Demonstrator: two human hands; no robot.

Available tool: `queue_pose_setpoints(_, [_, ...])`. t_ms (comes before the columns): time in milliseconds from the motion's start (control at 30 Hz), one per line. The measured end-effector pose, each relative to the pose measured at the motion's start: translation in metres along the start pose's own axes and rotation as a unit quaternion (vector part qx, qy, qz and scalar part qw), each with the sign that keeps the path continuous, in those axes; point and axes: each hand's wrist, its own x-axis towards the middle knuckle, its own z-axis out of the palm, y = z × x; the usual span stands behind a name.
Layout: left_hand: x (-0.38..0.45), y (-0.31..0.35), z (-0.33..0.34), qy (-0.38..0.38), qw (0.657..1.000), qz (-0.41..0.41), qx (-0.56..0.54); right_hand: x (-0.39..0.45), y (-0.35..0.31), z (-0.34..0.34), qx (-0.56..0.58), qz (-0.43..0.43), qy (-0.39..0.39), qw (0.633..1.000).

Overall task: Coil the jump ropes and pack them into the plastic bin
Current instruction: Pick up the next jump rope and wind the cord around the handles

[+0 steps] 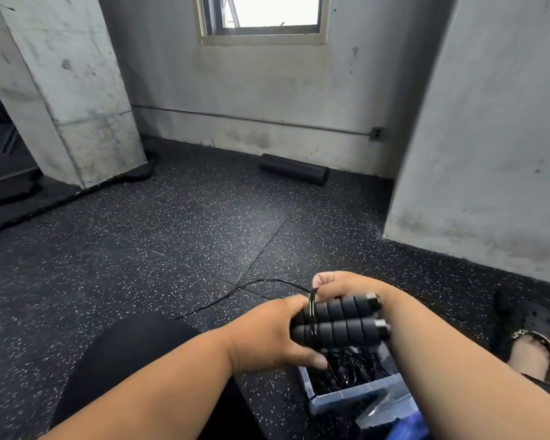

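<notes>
Two black foam jump rope handles (340,322) lie side by side in my left hand (267,338), which grips their left ends. A few turns of thin black cord are wound round the handles near that hand. My right hand (340,285) pinches the cord just above the handles. The loose cord (235,289) trails left across the floor. Below the handles sits a clear plastic bin (353,396) holding a dark tangle of other ropes (346,365); my right forearm hides part of it.
Speckled black rubber floor all round. A black foam roller (294,169) lies by the far wall. A concrete pillar (73,90) stands at the left, a wall corner (477,154) at the right. My knee (134,360) and a sandalled foot (531,347) are close by.
</notes>
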Motion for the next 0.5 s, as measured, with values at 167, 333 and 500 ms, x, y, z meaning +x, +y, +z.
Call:
queue_pose_setpoints(167, [0.003, -0.009, -0.008, 0.049, 0.981, 0.006, -0.186, 0.01, 0.038, 0.009, 0.078, 0.034, -0.008, 0.996])
queue_pose_setpoints(333, [0.013, -0.021, -0.018, 0.168, 0.963, -0.053, -0.203, 0.025, 0.044, 0.042, -0.235, -0.045, 0.092, 0.967])
queue_pose_setpoints(500, [0.015, -0.03, -0.028, 0.211, 0.956, -0.051, -0.195, 0.024, 0.024, 0.054, -0.328, -0.098, 0.154, 0.927])
